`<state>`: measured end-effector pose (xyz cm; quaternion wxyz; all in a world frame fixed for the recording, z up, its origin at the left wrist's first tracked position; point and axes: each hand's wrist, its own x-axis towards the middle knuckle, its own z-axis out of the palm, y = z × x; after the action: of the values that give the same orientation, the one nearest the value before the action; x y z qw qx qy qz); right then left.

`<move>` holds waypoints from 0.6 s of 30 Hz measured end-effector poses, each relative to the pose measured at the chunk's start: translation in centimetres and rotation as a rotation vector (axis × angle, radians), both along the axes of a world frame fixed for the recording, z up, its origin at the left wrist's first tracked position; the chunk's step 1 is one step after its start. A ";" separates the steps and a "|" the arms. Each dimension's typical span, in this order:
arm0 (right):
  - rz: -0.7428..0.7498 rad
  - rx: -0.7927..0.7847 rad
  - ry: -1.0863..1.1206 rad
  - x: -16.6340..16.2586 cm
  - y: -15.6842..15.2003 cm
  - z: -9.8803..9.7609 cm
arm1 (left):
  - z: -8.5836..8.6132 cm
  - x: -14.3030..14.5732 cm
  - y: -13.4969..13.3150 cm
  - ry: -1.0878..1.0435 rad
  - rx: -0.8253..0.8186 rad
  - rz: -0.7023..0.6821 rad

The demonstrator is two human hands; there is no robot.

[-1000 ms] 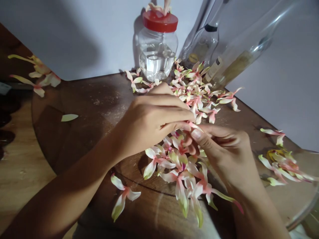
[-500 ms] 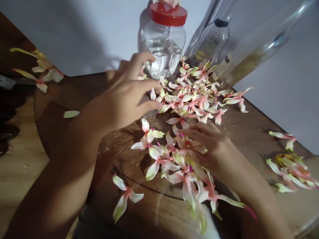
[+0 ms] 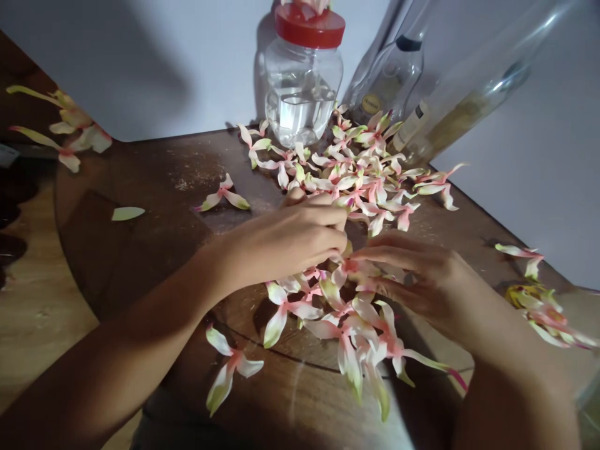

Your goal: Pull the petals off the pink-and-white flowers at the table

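Note:
Pink, white and green flower blossoms lie scattered on a round brown table (image 3: pixel 154 250). My left hand (image 3: pixel 290 240) is curled, fingertips pressed onto a flower (image 3: pixel 349 267) at the top of the near pile (image 3: pixel 347 325). My right hand (image 3: pixel 412 275) meets it from the right, index finger and thumb pinched on that same flower. A bigger heap of flowers (image 3: pixel 360 178) lies just behind both hands. One single flower (image 3: pixel 224 197) lies apart at the left of the heap.
A clear jar with a red lid (image 3: pixel 302 75) and two glass bottles (image 3: pixel 394 75) (image 3: pixel 464 100) stand at the back against the wall. More flowers lie at far left (image 3: pixel 70 131), far right (image 3: pixel 539 306) and the front (image 3: pixel 229 369). A loose petal (image 3: pixel 127 213) lies left.
My left hand reached back left toward the jar, then returned to the near pile. A single flower now lies at the left of the heap. My right hand stayed on the pile.

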<state>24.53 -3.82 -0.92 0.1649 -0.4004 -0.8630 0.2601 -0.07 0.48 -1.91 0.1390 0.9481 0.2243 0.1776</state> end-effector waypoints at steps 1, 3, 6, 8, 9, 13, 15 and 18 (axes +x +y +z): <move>-0.005 0.020 0.021 -0.1 0.0 0.0 | 0.2 0.0 0.1 -0.050 0.006 0.010; -0.021 0.089 0.066 -0.3 -0.2 0.1 | 0.5 0.0 0.1 -0.137 0.006 0.028; -0.077 0.154 0.093 0.0 -0.5 0.4 | 0.7 0.1 0.1 -0.204 -0.022 0.056; -0.127 0.135 0.079 0.3 -0.7 0.6 | 0.6 0.1 0.2 -0.241 -0.013 0.093; -0.144 0.122 0.082 0.4 -0.8 0.7 | 0.5 0.0 0.2 -0.267 -0.005 0.112; -0.179 0.054 0.156 0.0 -1.1 0.8 | 0.5 -0.2 0.2 -0.370 -0.009 0.151; -0.229 0.004 0.227 -0.4 -1.4 0.8 | 0.6 -0.2 0.2 -0.387 -0.027 0.152; -0.340 -0.027 0.298 -0.6 -1.7 0.8 | 0.9 -0.2 0.1 -0.414 -0.026 0.158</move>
<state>23.95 -5.52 -0.16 0.3266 -0.4995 -0.7457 0.2963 -0.24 0.54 -1.01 0.1799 0.8691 0.2667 0.3758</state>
